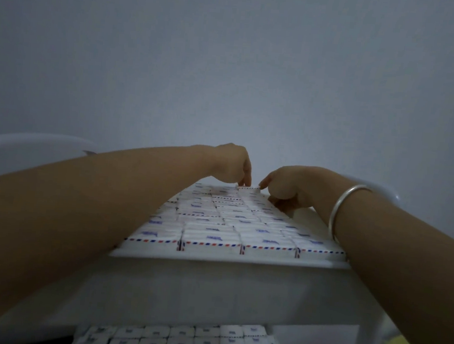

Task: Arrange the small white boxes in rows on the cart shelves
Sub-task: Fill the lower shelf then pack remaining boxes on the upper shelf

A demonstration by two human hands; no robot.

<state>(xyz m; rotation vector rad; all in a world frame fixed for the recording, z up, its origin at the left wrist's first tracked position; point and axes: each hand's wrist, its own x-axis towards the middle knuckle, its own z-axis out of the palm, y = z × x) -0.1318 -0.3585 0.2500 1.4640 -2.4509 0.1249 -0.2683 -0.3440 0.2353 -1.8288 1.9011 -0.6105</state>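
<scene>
While both arms reach over the top shelf of the white plastic cart (210, 283), the left hand (234, 164) and the right hand (293, 188) meet at its far end, with one small white cardboard box (249, 188), edged in red and blue dashes, between their fingertips. The fingers of both hands are bent down and touch the two ends of that box, but it is too small to tell if they pinch it. Neat rows of the same boxes (215, 225) fill the shelf under the arms, more boxes (178, 340) lie on the shelf below, and a thin silver bangle (346, 209) sits on the right wrist.
</scene>
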